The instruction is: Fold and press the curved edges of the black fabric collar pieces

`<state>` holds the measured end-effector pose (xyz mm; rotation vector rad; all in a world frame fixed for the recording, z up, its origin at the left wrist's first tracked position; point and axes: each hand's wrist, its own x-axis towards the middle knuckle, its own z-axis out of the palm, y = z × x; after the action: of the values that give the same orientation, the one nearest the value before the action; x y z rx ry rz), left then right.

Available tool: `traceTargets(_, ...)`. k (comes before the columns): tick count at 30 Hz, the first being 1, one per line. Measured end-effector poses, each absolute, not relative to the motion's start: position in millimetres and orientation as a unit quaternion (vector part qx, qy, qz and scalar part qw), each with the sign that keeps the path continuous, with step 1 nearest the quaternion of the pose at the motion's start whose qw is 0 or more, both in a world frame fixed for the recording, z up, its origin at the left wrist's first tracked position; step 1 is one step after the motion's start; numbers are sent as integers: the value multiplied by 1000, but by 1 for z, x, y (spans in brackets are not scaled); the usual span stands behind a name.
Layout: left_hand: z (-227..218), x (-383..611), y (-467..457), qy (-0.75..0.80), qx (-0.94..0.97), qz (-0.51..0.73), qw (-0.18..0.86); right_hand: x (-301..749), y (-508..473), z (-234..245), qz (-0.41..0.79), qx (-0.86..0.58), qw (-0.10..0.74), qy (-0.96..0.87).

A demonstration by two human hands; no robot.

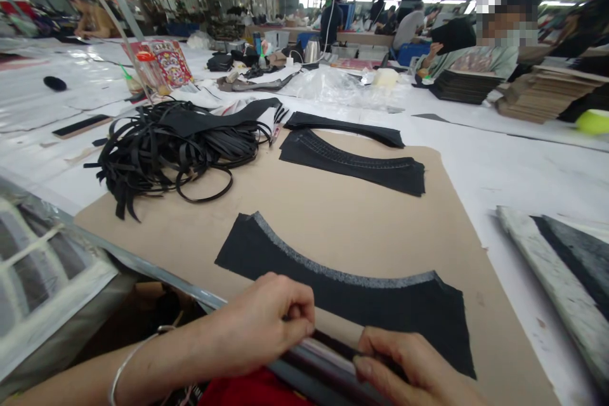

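Observation:
My left hand (273, 314) and my right hand (404, 365) are both closed in a pinch on a thin black strip (333, 344) stretched between them at the table's near edge. Just beyond them a curved black fabric piece (352, 295) with a grey upper edge lies flat on a brown cardboard sheet (333, 216). Farther back on the cardboard lies a stack of similar curved black pieces (354, 162). A tangled pile of black strips (176, 146) sits at the cardboard's left end.
A grey board (556, 279) lies at the right. A plastic bag (52, 266) is at the left. Bottles and a red packet (164, 63) stand behind the strips. A seated person (480, 54) works beside stacked cardboard (542, 92) at the far right.

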<state>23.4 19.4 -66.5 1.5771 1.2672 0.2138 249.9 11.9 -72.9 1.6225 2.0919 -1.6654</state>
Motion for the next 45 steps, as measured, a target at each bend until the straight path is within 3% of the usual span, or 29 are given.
traceTargets(6,-87,31,65,523,682,96,502,265,43,-86,-454,574,-29,681)
traceTargets(16,-103,43,87,563,701,81,430,250,67,-95,-295,626,53,720)
traceTargets(26,-116,47,87,587,713,79,375,243,71,-101,-276,646,88,706)
traceTargets(45,-119,50,87,605,705,65,365,243,73,-107,-275,640,90,712)
